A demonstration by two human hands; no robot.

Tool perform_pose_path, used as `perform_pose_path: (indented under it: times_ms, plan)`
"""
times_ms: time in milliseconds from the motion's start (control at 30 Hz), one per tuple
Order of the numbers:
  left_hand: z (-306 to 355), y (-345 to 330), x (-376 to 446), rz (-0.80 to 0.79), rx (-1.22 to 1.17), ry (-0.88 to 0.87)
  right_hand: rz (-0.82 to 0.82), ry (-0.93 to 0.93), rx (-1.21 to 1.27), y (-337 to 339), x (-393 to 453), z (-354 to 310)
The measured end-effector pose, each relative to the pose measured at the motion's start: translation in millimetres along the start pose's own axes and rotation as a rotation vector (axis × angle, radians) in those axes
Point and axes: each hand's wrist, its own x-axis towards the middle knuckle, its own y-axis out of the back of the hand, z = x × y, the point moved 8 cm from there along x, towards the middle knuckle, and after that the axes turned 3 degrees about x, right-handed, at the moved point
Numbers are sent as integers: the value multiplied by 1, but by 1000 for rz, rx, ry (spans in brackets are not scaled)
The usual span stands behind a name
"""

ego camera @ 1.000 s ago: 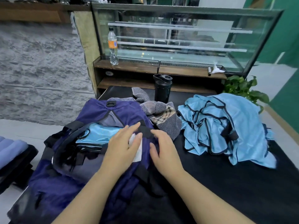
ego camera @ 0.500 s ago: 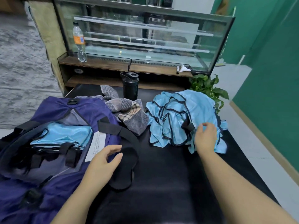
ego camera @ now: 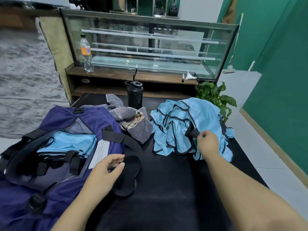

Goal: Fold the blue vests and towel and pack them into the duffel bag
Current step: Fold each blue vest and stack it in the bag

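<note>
From the head camera we look down on a black surface (ego camera: 166, 189) with our two bare arms reaching forward. Our right hand (ego camera: 207, 144) is at the near edge of a crumpled pile of light blue vests (ego camera: 183, 127), which lies on the right half of the surface; the thumb and fingers are curled and pinch a black strap of the pile. Our left hand (ego camera: 106, 169) is beside the open duffel bag (ego camera: 55, 197), with the fingers loosely bent and gripping nothing; the fingertips lie at the padded black shoulder strap (ego camera: 128, 174) that trails from the bag onto the surface, though we cannot tell whether they touch it.

The purple duffel bag sits on the left of the surface with its mouth open towards us. Inside it lies a folded blue vest (ego camera: 70, 145), with black bag straps crossing over its near edge. A white label (ego camera: 100, 154) shows on the inner wall of the bag, just beside our left hand.

Between the bag and the vest pile lies a grey striped towel (ego camera: 133, 124), unfolded and bunched, touching the far corner of the bag. Just behind it stands a black shaker bottle (ego camera: 134, 95), upright. Beyond the surface is a glass display case (ego camera: 150, 47) with a clear plastic bottle (ego camera: 86, 54) on its wooden ledge, and a green potted plant (ego camera: 215, 97) stands at the far right corner.
</note>
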Motion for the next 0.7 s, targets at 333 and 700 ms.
perform_pose_path:
  times_ms: [333, 700]
  plan:
    - [40, -9, -16, -25, -29, -56, -41, 307, 493, 38, -82, -87]
    - [105, -40, -52, -155, -506, -177, -526, 385, 740, 25, -205, -148]
